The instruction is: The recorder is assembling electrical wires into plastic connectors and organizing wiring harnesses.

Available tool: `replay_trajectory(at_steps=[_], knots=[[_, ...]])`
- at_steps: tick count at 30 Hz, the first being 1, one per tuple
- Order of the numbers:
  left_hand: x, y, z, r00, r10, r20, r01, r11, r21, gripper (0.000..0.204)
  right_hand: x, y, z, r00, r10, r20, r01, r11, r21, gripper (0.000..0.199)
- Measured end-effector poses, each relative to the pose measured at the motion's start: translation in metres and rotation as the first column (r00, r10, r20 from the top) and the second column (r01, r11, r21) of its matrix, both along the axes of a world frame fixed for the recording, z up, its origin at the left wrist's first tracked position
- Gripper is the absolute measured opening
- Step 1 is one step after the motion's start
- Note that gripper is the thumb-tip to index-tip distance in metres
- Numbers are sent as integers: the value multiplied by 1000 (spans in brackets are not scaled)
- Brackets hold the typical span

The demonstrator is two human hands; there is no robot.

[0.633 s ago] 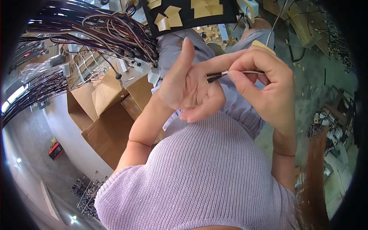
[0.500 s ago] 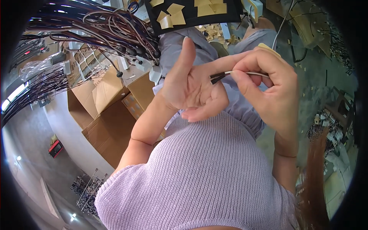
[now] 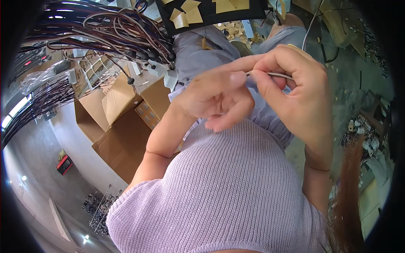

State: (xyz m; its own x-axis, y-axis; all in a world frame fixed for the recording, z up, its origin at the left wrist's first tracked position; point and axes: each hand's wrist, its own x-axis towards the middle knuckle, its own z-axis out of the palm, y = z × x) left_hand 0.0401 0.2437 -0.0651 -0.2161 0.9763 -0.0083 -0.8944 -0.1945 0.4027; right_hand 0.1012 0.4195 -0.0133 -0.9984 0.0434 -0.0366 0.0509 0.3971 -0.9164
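Between the thumb and fingers of my right hand (image 3: 301,90) a thin white cable (image 3: 276,75) is pinched. It runs left toward my left hand (image 3: 211,97), whose thumb has come down over its dark end against the forefinger. That end is now hidden under the thumb. My left hand is slightly smeared by motion, its other fingers curled loosely and the forefinger reaching behind my right fingertips. A tan edge (image 3: 300,51) shows behind my right knuckles; what it belongs to I cannot make out.
A thick bundle of dark, brown and white cables (image 3: 114,31) lies at the upper left. Past my lap is a black board (image 3: 236,17) with tan paper pieces. An opened cardboard box (image 3: 120,147) stands at the left; tan scraps (image 3: 234,31) lie beyond my knees.
My left hand, spread palm up with the thumb raised, has folded its thumb down over the cable's dark end. My right hand keeps its pinch, nearly in place.
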Motion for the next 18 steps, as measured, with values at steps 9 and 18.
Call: replay_trajectory(at_steps=[9, 18], knots=[[1, -2, 8, 958, 252, -137, -274, 944, -185, 54, 5, 36, -12, 989, -87, 118, 121, 940, -319, 4], [-14, -7, -11, 946, -6, -324, -10, 999, -47, 67, 8, 34, -13, 999, -36, -10, 33, 971, -235, 6]])
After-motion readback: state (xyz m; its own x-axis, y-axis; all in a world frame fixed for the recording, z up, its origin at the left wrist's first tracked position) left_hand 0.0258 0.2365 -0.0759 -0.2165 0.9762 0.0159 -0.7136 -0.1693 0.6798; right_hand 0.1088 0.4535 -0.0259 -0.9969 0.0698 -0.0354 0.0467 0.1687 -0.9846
